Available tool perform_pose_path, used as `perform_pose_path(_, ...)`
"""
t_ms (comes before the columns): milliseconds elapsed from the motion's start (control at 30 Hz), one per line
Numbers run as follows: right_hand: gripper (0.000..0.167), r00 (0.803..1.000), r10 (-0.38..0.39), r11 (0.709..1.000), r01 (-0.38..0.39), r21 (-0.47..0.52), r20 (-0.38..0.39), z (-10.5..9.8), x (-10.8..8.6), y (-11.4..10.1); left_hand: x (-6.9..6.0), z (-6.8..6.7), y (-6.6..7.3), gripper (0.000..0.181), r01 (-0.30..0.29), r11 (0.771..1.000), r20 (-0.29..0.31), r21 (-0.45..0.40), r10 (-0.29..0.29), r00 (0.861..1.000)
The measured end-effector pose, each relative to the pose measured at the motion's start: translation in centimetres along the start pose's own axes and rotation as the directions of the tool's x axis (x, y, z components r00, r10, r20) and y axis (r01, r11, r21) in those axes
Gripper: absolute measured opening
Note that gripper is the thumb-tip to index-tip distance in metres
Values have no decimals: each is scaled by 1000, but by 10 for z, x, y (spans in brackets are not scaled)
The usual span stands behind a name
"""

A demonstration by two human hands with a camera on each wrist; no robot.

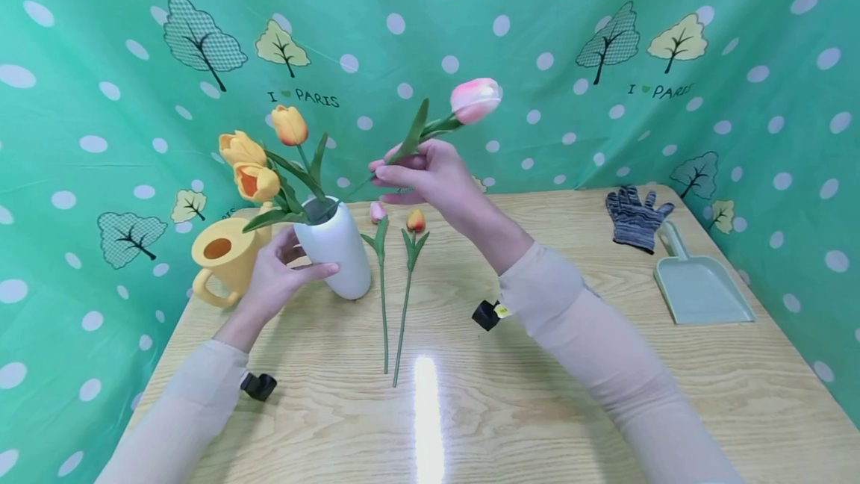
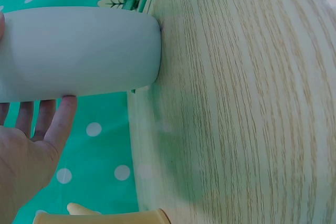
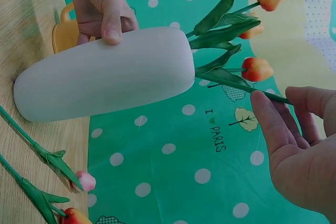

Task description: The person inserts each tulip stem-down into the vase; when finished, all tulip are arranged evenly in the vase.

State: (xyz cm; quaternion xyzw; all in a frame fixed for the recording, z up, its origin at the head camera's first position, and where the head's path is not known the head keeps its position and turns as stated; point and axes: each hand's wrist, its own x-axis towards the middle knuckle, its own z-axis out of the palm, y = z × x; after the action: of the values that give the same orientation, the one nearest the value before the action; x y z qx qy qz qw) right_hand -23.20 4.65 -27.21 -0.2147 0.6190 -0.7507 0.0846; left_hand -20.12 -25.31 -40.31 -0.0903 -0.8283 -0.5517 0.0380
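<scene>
The left hand (image 1: 278, 271) grips the white vase (image 1: 339, 252), which leans a little on the table; in the left wrist view its fingers (image 2: 66, 116) touch the vase side. Several orange-yellow tulips (image 1: 290, 125) stand in the vase. Above and to the right of the vase, the right hand (image 1: 437, 174) pinches the green stem of a pink tulip (image 1: 475, 100). In the right wrist view that stem (image 3: 273, 96) runs from the right hand (image 3: 310, 145) to the vase mouth, its lower end hidden there.
A pink tulip (image 1: 378, 212) and an orange one (image 1: 416, 221) lie on the table (image 1: 537, 409) right of the vase. A yellow watering can (image 1: 222, 249) is at the left. A striped glove (image 1: 634, 216) and a grey-green dustpan (image 1: 702, 290) lie at the right.
</scene>
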Motion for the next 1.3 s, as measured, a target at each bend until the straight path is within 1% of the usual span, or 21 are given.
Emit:
perform_pose_path(300,22,1000,19,1000,-19,2,-18,11,9,5,1,0,-2,75,12,1000,-7,0,-12,1000)
perform_pose_path(500,22,1000,-10,999,10,-40,-13,19,19,13,1,-1,-3,76,21,1000,-4,-1,-21,1000)
perform_pose_path(600,22,1000,-17,999,17,-42,1,24,24,18,1,-1,-3,76,26,1000,-2,-3,-26,1000)
perform_pose_path(733,23,1000,19,999,-18,-32,12,31,29,24,1,-2,-3,75,22,1000,0,-2,-22,1000)
perform_pose_path(833,25,999,50,998,-49,-41,14,37,31,26,1,-2,-3,75,17,1000,2,-4,-17,1000)
perform_pose_path(967,29,998,65,996,-64,-55,10,43,34,29,1,-2,-3,74,6,1000,0,-9,-6,1000)
perform_pose_path(1100,32,998,62,996,-62,-64,3,46,34,31,1,-1,-3,73,1,1000,-1,-23,-1,1000)
perform_pose_path(1200,33,999,46,996,-46,-78,-4,47,34,34,1,-1,-3,73,-2,1000,3,-29,2,1000)
perform_pose_path(1300,34,999,44,994,-45,-98,-14,46,32,37,1,0,-3,73,-1,1000,3,-24,1,1000)
